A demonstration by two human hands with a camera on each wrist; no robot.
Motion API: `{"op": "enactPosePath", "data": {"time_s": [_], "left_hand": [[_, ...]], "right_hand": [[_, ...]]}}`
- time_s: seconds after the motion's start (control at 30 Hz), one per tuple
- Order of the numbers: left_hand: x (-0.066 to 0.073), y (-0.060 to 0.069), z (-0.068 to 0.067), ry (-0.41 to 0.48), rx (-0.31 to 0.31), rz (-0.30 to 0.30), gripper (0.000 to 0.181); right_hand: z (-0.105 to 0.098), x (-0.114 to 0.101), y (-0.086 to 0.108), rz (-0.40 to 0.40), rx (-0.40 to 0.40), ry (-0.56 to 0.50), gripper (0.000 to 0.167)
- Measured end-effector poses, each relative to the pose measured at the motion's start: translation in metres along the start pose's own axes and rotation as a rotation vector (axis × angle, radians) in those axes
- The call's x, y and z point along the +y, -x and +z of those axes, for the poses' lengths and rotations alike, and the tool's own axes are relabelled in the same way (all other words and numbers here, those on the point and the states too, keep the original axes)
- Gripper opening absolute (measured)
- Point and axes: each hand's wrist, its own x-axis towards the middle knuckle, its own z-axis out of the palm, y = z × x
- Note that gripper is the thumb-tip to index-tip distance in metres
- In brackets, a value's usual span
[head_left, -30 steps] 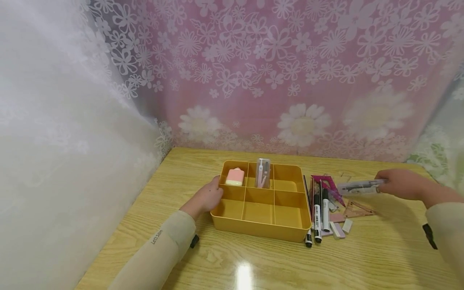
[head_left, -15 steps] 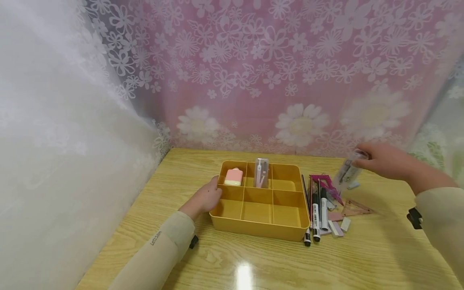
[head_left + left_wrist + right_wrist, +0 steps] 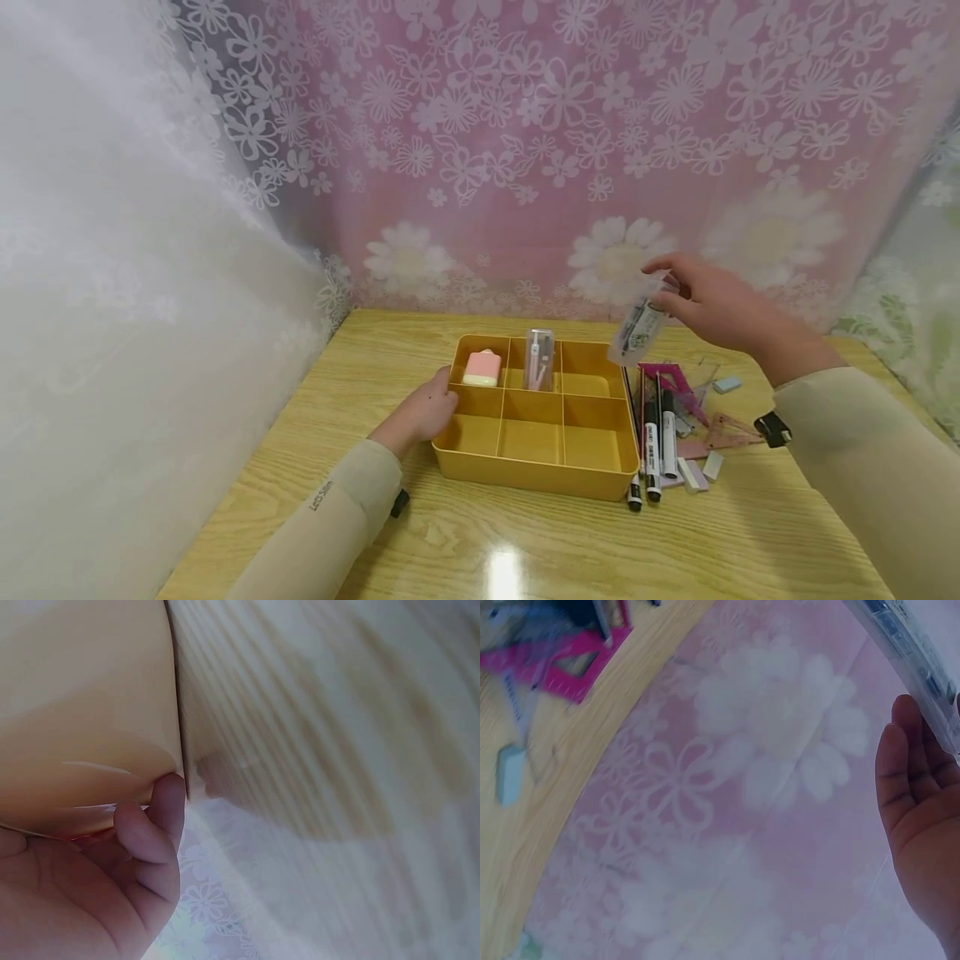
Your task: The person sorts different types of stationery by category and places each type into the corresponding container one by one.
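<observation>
The yellow six-compartment tray [image 3: 536,477] stands on the table; the left hand [image 3: 423,408] grips its left side. In the left wrist view curled fingers of the left hand [image 3: 112,877] meet the tray wall [image 3: 90,735]. A pink and cream item [image 3: 482,367] lies in the back-left compartment, and a clear case [image 3: 538,360] leans in the back-middle one. The right hand [image 3: 720,304] pinches another clear case [image 3: 637,329] by its upper end, tilted above the tray's back-right corner. The right wrist view shows this case [image 3: 907,652] against the fingers of the right hand [image 3: 922,817].
Right of the tray lie markers [image 3: 669,442], a magenta set square [image 3: 678,385], an orange set square [image 3: 731,433], white erasers [image 3: 713,466] and a pale blue eraser [image 3: 727,384]. A flowered curtain [image 3: 525,167] hangs behind the table [image 3: 450,542].
The right hand has moved left with the clear case, from beyond the loose stationery to the tray's back-right corner, and the case has tipped from nearly level to steep. The left hand stays on the tray.
</observation>
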Motion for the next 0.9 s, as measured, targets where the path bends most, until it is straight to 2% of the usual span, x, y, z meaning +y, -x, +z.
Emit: {"op": "enactPosePath", "data": {"time_s": [0.17,0.37,0.5,0.73,0.9], "left_hand": [[-0.001,0.001,0.000,-0.003,0.002,0.000,0.058],[-0.001,0.002,-0.001,0.010,0.001,-0.005,0.058],[0.000,0.002,-0.001,0.024,0.003,-0.005,0.058],[-0.001,0.001,0.000,0.041,-0.006,-0.002,0.059],[0.000,0.001,0.000,0.058,-0.007,-0.008,0.059]], "right_hand": [[0.015,-0.022,-0.018,-0.035,-0.021,-0.070,0.046],[0.036,-0.045,-0.036,-0.007,-0.064,-0.049,0.047],[0.052,-0.056,-0.048,-0.029,-0.082,-0.013,0.045],[0.075,-0.061,-0.060,-0.071,-0.148,-0.043,0.039],[0.091,-0.058,-0.066,-0.119,-0.181,0.007,0.038]]}}
